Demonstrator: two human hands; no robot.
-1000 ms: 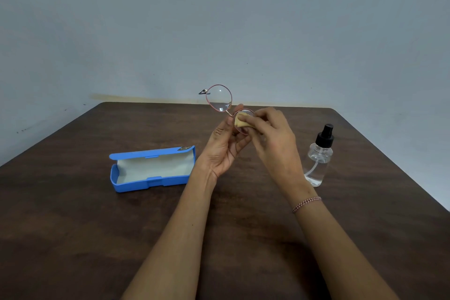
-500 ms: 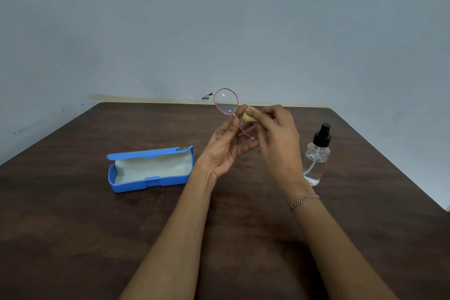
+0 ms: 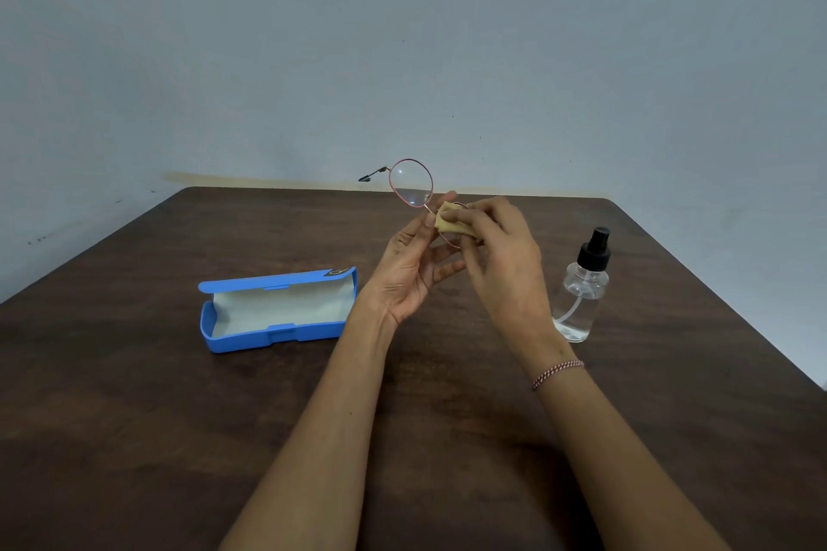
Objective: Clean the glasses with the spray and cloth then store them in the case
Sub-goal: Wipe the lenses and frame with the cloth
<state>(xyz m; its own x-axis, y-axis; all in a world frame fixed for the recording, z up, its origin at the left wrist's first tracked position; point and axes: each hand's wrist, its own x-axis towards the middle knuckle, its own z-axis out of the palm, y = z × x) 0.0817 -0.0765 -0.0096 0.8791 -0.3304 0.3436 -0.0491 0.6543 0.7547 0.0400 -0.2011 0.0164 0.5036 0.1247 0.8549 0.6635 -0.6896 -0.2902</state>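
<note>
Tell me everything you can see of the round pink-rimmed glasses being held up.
The pink-rimmed round glasses have thin, metal-looking rims, clear lenses and a dark-tipped arm jutting left. They are held tilted in the air above the dark brown wooden table. The left hand pinches the frame near the bridge. The right hand presses a small yellow cloth on the lens nearer it, mostly hiding it. The other lens is bare and reflects light.

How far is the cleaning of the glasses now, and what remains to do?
Probably done: spraying, since the spray bottle stands aside on the table. In hand: the left hand holds the glasses up while the right hand presses the yellow cloth on one lens. Left: perhaps the other lens, then laying the glasses in the open blue case and closing it.
</note>
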